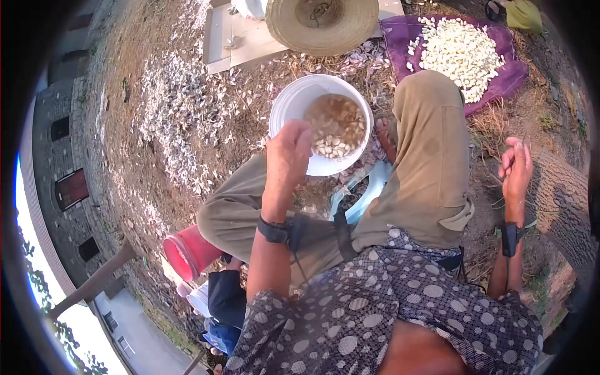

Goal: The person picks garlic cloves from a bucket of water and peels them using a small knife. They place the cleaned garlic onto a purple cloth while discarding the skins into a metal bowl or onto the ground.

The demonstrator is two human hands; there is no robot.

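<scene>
My left hand (289, 149) is over the near left rim of a white bucket (284, 103). Its fingers are curled inward, and whatever they may hold is hidden. Brownish water (331, 107) fills the lower part of the bucket, with many garlic cloves (333, 145) in it. Off to the right, my right hand (517, 164) is raised beside a tree trunk, fingers loosely bent and apart, nothing visible in them. A heap of peeled garlic cloves (461, 56) lies on a purple mesh sack (400, 37) beyond my right knee.
A straw hat (322, 25) lies upside down on flattened cardboard (250, 40). Dry garlic skins (175, 106) litter the ground. A light blue plastic bag (374, 187) is between my legs. To the left is a red bucket (194, 250); at right, a thick trunk (562, 200).
</scene>
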